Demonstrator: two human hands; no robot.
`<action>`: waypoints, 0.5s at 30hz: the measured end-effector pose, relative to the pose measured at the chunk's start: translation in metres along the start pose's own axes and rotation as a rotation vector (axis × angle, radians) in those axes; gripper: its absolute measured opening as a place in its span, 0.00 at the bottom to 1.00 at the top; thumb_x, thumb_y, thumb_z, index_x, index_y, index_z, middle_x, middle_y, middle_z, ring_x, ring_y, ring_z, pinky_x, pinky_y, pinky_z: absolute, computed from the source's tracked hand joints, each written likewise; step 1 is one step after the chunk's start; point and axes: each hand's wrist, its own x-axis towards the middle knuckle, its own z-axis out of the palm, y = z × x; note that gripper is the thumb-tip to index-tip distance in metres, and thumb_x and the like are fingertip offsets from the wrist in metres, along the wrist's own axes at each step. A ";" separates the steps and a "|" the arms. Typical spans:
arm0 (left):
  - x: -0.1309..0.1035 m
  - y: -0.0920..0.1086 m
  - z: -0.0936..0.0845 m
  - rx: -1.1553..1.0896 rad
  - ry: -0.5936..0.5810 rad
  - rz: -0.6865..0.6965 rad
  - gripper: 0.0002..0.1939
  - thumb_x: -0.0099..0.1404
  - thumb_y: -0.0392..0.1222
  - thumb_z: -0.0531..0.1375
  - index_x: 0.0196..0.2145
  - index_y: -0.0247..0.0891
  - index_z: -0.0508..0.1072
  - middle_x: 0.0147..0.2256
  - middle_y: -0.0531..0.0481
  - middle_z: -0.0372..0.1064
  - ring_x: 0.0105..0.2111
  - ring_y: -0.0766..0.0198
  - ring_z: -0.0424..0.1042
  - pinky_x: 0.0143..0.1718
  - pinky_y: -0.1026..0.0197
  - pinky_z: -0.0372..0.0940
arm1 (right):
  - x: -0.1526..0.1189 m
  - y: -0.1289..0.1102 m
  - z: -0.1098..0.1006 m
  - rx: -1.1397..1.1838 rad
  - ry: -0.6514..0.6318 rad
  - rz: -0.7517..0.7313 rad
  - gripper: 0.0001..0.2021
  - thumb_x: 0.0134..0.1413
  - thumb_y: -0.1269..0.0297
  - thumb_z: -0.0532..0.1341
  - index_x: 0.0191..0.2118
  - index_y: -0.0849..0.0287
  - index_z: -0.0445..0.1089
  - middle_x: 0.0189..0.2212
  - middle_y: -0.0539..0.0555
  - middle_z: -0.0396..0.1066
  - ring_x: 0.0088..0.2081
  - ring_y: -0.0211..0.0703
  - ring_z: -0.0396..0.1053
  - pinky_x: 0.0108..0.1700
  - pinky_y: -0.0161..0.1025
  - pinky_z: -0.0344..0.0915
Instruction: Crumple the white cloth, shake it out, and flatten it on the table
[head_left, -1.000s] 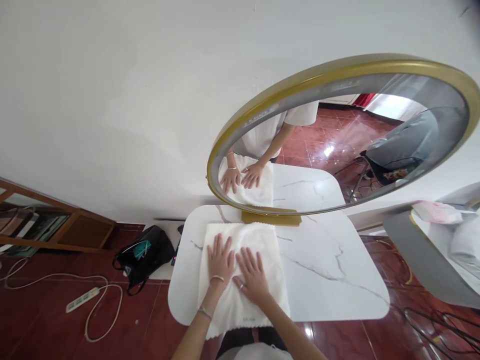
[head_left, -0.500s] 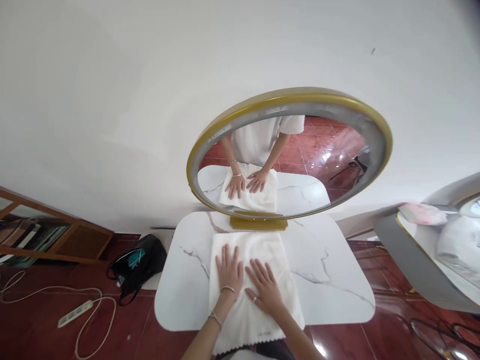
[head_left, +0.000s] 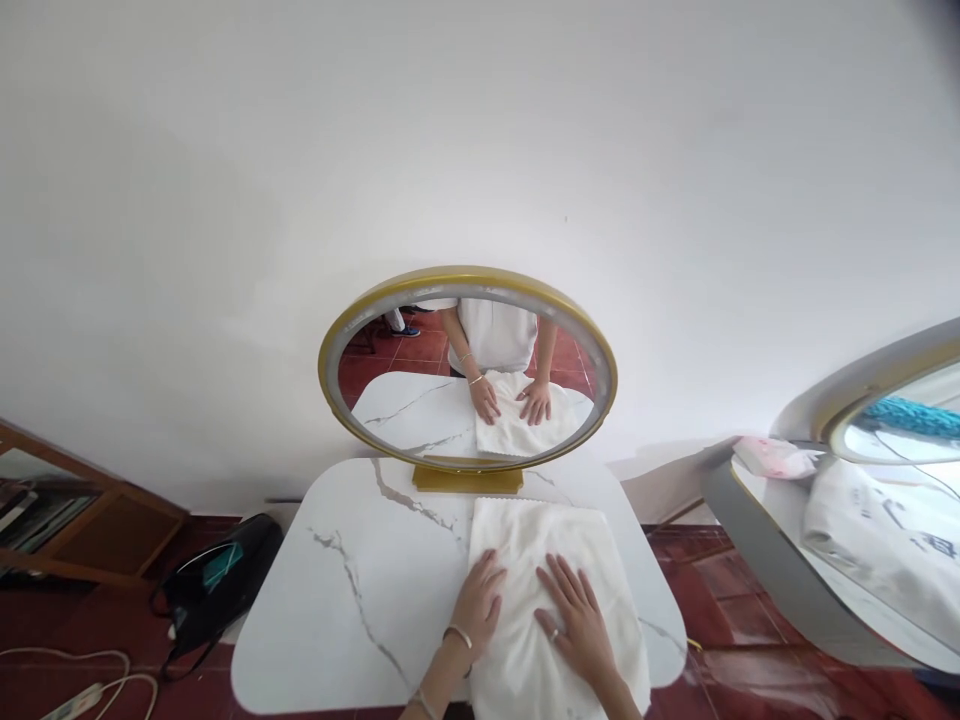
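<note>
A white cloth [head_left: 525,530] with a scalloped edge lies spread over the right part of the marble-patterned tabletop [head_left: 315,610], somewhat wrinkled. My left hand [head_left: 478,603] rests at the cloth's left edge, fingers stretched forward and a bracelet at the wrist. On the cloth's right half lies my right hand [head_left: 576,620], flat with its fingers spread and a ring on one finger. Neither hand grips anything. The cloth's near end runs out of the picture at the bottom.
Behind the cloth stands an oval gold-framed mirror [head_left: 467,282] on a gold base [head_left: 466,480], reflecting both hands. To the right is another table [head_left: 780,530] with white fabric [head_left: 885,550] and a pink-white packet [head_left: 776,457]. A black bag [head_left: 225,580] sits at left, near a wooden cabinet [head_left: 97,530].
The cloth has shifted right on the tabletop, and both hands have moved with it. My left hand now lies at its left edge. The camera view has turned too.
</note>
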 end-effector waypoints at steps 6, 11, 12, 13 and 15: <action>-0.064 -0.038 -0.038 -0.113 0.175 -0.265 0.21 0.65 0.42 0.47 0.45 0.41 0.77 0.48 0.47 0.74 0.51 0.57 0.71 0.56 0.51 0.65 | -0.003 0.004 0.016 0.063 0.056 0.075 0.29 0.62 0.52 0.53 0.67 0.45 0.47 0.65 0.49 0.51 0.63 0.52 0.54 0.62 0.54 0.54; -0.114 -0.066 -0.054 -0.252 0.403 -0.553 0.24 0.63 0.53 0.47 0.41 0.39 0.77 0.42 0.46 0.76 0.44 0.54 0.75 0.49 0.53 0.70 | -0.004 0.005 0.025 0.113 0.016 0.121 0.27 0.62 0.50 0.52 0.65 0.46 0.53 0.65 0.51 0.52 0.64 0.52 0.52 0.64 0.55 0.48; -0.121 -0.069 -0.057 -0.259 0.460 -0.594 0.24 0.63 0.54 0.47 0.41 0.39 0.76 0.42 0.46 0.76 0.43 0.53 0.75 0.47 0.52 0.70 | -0.003 0.005 0.026 0.122 0.012 0.128 0.26 0.62 0.50 0.52 0.65 0.46 0.54 0.64 0.51 0.53 0.64 0.52 0.52 0.64 0.55 0.48; -0.127 -0.074 -0.060 -0.241 0.526 -0.632 0.24 0.62 0.54 0.47 0.40 0.38 0.76 0.41 0.45 0.76 0.43 0.52 0.75 0.47 0.51 0.70 | -0.003 0.005 0.026 0.132 0.008 0.137 0.26 0.62 0.49 0.52 0.64 0.47 0.55 0.64 0.51 0.53 0.64 0.52 0.52 0.64 0.54 0.48; -0.139 -0.083 -0.067 -0.137 0.685 -0.732 0.23 0.59 0.53 0.48 0.39 0.36 0.75 0.39 0.41 0.75 0.43 0.48 0.73 0.47 0.46 0.69 | -0.003 0.003 0.027 0.156 0.005 0.171 0.26 0.62 0.49 0.51 0.63 0.47 0.57 0.64 0.51 0.54 0.64 0.51 0.52 0.64 0.54 0.49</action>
